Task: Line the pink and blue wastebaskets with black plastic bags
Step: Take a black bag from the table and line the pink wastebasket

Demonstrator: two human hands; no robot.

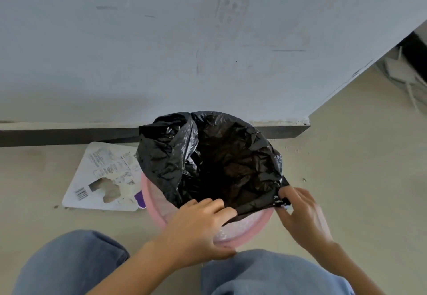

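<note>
Head view: both hands, left and right, pinch the crinkled black bag's near edge over the pink wastebasket beside the wall.

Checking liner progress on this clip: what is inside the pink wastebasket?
A black plastic bag fills the pink wastebasket, its near edge held by both hands: left, right. The crumpled bag hides the bottom.

Both hands seemingly pinch black bag over pink wastebasket.
</note>
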